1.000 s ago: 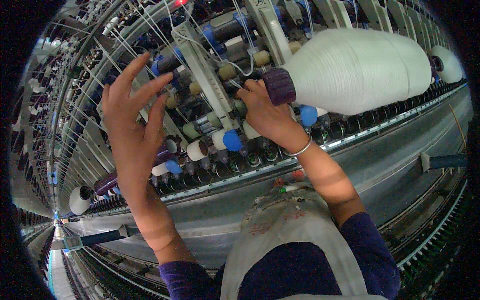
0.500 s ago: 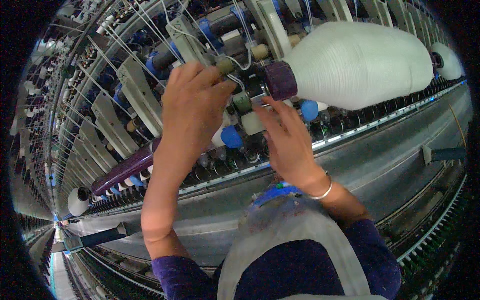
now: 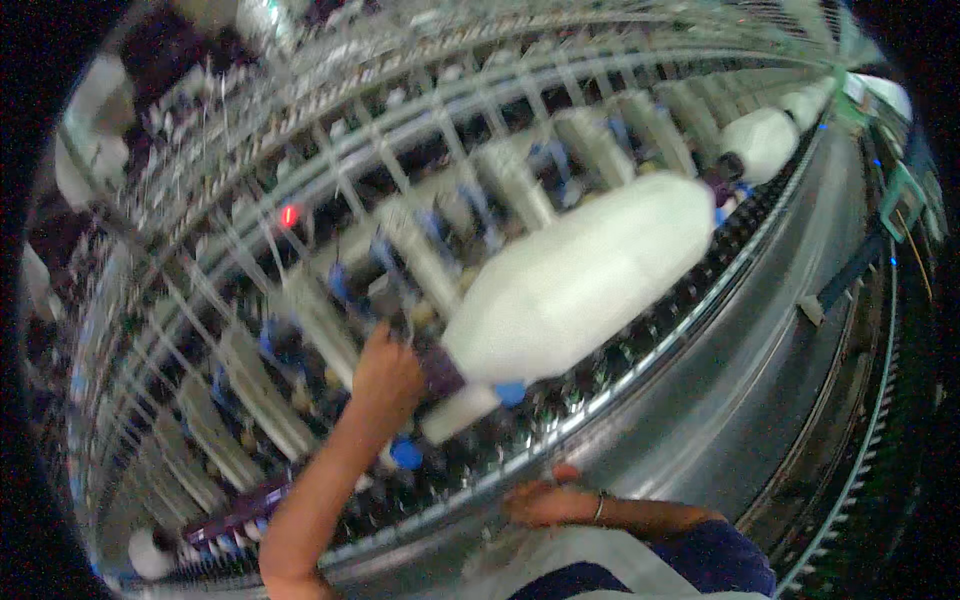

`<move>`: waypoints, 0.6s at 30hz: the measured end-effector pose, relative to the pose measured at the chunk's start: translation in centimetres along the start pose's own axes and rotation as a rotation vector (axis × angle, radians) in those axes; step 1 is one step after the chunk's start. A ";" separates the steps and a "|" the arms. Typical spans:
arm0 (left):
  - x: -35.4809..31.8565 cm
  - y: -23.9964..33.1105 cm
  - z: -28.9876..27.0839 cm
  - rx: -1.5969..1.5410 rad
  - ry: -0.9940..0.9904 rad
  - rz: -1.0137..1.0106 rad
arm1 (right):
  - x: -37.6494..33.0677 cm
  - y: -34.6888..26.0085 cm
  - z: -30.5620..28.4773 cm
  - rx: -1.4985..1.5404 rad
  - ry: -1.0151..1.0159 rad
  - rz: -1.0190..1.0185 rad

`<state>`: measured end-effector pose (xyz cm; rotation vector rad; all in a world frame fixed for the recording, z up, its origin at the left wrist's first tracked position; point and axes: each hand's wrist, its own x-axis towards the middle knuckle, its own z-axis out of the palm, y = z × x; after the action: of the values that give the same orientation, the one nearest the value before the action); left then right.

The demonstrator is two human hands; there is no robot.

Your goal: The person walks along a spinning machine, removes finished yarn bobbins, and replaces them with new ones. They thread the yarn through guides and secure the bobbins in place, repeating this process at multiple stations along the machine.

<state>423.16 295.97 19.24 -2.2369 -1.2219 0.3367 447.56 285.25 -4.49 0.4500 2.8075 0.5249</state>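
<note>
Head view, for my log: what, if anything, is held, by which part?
Cannot be told: the left hand by the spool and right hand near the apron are too blurred.

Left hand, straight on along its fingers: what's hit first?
Left hand: probably the dark spinning-frame parts just ahead, between two pale drafting arms. Blur makes depth unclear; it may already be touching them.

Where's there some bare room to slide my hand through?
The grey metal panel looks bare between the long rail and the dark track; I can't tell if things would stay on it. It's crowded around the left hand, among pale machine arms, the purple tube end and the big white yarn package.
</note>
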 end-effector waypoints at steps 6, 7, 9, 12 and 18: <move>0.6 0.4 -0.4 -0.187 -0.081 -0.028 | -1.8 3.4 -5.2 1.106 0.251 -0.017; 0.7 0.4 -0.6 -0.192 -0.100 -0.021 | -3.0 5.0 -6.3 1.232 0.240 -0.061; 0.9 0.4 -1.2 -0.177 -0.131 -0.002 | -5.6 7.3 -8.7 1.370 0.477 -0.021; 0.6 0.2 -3.5 -0.211 -0.012 0.016 | -10.2 11.6 -11.0 1.410 0.567 0.005; -3.2 -0.5 -13.2 -0.311 -0.074 -0.214 | -18.4 19.6 -11.5 1.252 0.647 0.334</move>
<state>427.22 288.82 30.03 -2.3346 -1.6326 0.1552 466.08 292.72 16.90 1.1121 3.3181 -1.3930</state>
